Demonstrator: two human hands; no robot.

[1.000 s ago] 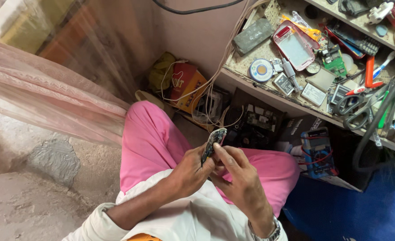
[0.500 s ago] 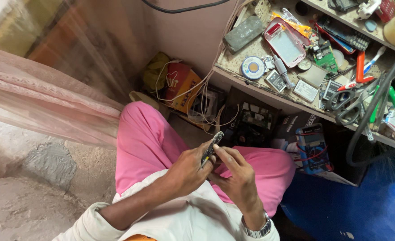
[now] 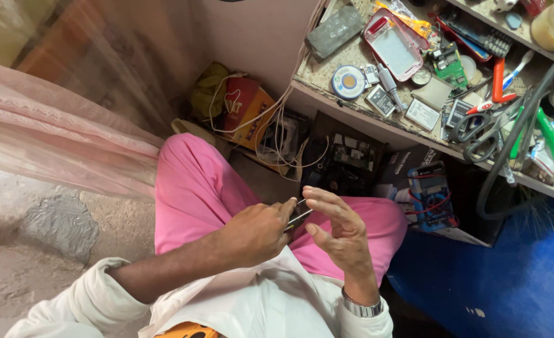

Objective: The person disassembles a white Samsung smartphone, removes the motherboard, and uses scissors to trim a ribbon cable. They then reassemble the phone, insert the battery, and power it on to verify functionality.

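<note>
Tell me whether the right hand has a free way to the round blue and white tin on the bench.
Probably yes: the right hand is open, and no obstacle shows between it and the tin near the bench edge.

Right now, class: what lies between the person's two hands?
In the head view, a thin silvery tool lies between them: the left hand pinches it, while the right hand is open beside its tip.

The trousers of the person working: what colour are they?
Bright pink trousers, plain with no pattern, seen in the head view.

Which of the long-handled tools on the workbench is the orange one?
The orange tool lying upright in the picture, just left of the white-and-blue toothbrush. The scissors beside it are grey, and the tool further right is green.
</note>
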